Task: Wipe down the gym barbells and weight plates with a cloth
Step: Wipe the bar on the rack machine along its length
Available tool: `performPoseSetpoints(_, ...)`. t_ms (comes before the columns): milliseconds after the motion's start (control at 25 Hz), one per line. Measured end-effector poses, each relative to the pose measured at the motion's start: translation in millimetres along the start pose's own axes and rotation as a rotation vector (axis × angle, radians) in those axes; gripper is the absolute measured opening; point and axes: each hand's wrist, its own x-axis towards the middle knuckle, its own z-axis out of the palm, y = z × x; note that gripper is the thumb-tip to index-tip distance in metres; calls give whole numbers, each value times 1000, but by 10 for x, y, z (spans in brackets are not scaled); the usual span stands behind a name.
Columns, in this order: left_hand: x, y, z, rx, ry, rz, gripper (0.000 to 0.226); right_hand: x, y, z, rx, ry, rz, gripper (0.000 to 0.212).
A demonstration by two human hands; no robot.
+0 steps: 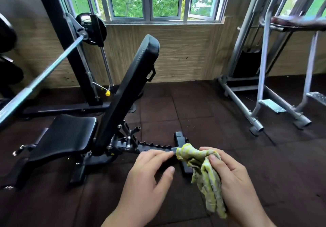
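A yellow-green striped cloth (206,172) hangs bunched from my right hand (231,177), whose fingers and thumb curl round it at the lower right. My left hand (146,179) hovers beside it with relaxed fingers, its fingertips close to the cloth's top end, holding nothing. A steel barbell (45,73) runs diagonally from the lower left edge up to a rack at the upper left. A black weight plate (90,28) sits on the bar's far end. More dark plates (7,36) show blurred at the far left edge.
A black adjustable bench (123,89) with raised backrest stands in front of me, its rear foot (181,147) just beyond my hands. A black rack upright (70,50) stands at left, a grey steel machine frame (261,89) at right. Dark rubber floor tiles (194,106) lie between them.
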Motion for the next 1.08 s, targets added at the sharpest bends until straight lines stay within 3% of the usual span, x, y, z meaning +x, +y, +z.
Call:
performPoseSetpoints(560, 1529, -665, 310, -6, -23, -15, 35, 1725, 7, 224, 56, 0, 63, 31)
performPoseSetpoints(880, 2548, -802, 497, 80, 142, -165, 35, 3068, -102, 288, 120, -209, 44, 32)
performPoseSetpoints(1080, 2687, -926, 262, 157, 217, -260, 38, 3531, -261, 727, 186, -405, 48, 33)
